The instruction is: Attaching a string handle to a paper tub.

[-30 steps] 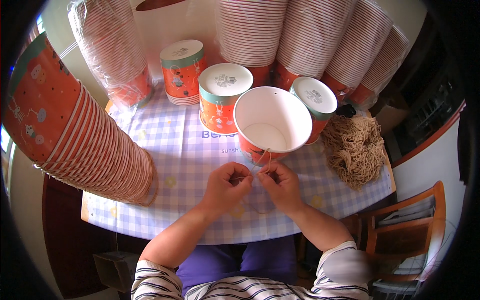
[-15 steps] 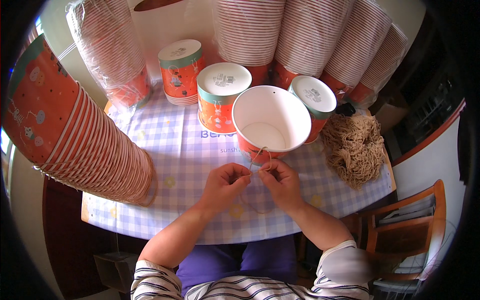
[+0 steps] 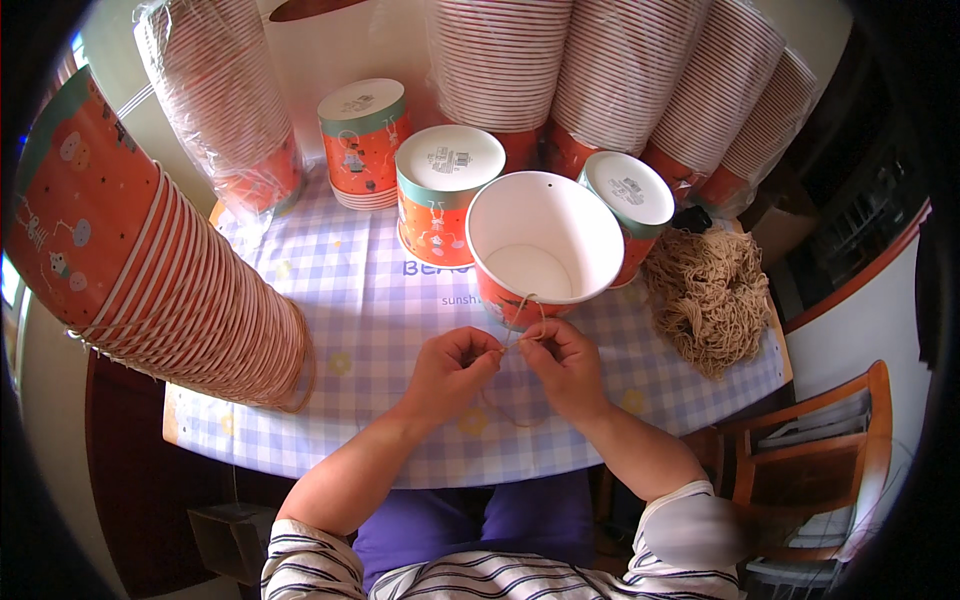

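An orange paper bucket with a white inside stands upright before me, its mouth tipped a little my way. A tan string loops through its near rim and comes down to my fingers. My left hand pinches the string between thumb and forefinger, just below the rim. Close beside it, my right hand is also closed on the string, thumb against forefinger. Part of the string hangs in a faint loop over the tablecloth beneath my hands. Whether there is a knot between the fingertips I cannot make out.
Upside-down buckets stand behind the work. A tall nested stack with strings leans at the left. Plastic-wrapped stacks line the back. A heap of tan strings lies right on the checked tablecloth. A wooden chair stands at right.
Almost nothing differs. My fingers have shifted very slightly on the string, and its loop at the rim sits a touch differently. The buckets stay in place.
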Demonstrator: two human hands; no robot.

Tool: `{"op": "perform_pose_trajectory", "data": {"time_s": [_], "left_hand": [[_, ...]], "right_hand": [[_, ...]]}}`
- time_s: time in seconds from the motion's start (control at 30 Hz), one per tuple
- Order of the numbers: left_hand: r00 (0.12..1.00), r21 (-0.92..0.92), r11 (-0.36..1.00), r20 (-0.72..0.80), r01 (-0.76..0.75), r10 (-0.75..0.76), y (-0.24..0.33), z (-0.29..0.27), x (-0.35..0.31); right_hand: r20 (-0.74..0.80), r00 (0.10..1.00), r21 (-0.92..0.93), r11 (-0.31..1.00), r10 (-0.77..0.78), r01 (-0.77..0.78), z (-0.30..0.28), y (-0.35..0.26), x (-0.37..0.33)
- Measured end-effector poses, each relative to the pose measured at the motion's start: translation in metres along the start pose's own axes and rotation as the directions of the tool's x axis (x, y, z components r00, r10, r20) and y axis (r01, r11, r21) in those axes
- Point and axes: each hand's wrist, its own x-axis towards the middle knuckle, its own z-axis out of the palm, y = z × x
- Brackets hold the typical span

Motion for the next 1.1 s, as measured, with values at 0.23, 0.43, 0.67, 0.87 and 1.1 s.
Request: {"op": "perform_pose_trajectory", "data": {"time_s": [0.23, 0.43, 0.67, 0.87, 1.1], "left_hand": [[1.000, 0.042, 0.999, 0.015, -0.003, 0.003, 0.0009, 0.0008, 0.0000], [0.999, 0.067, 0.998, 0.032, -0.001, -0.001, 0.0003, 0.0003, -0.0004], [0.996, 0.095, 0.995, 0.072, 0.045, -0.051, 0.0025, -0.0004, -0.0008], [0.991, 0.008, 0.998, 0.110, 0.070, -0.070, -0.0018, 0.0010, 0.0000], [0.983, 0.086, 0.988, 0.123, 0.129, -0.139, 0.0021, -0.0046, 0.0020]], "right_hand": [[-0.007, 1.000, -0.016, 1.000, -0.024, 0.024, 0.0007, -0.0010, 0.0006], [0.004, 1.000, -0.015, 1.000, -0.023, 0.023, 0.0003, 0.0004, 0.0003], [0.014, 1.000, -0.027, 1.000, -0.008, 0.008, -0.0003, -0.0030, -0.0010], [-0.015, 1.000, 0.037, 0.999, -0.002, 0.003, -0.0002, 0.0009, 0.0014], [0.185, 0.977, -0.029, 0.994, 0.109, -0.105, -0.0055, 0.0005, 0.0033]]}}
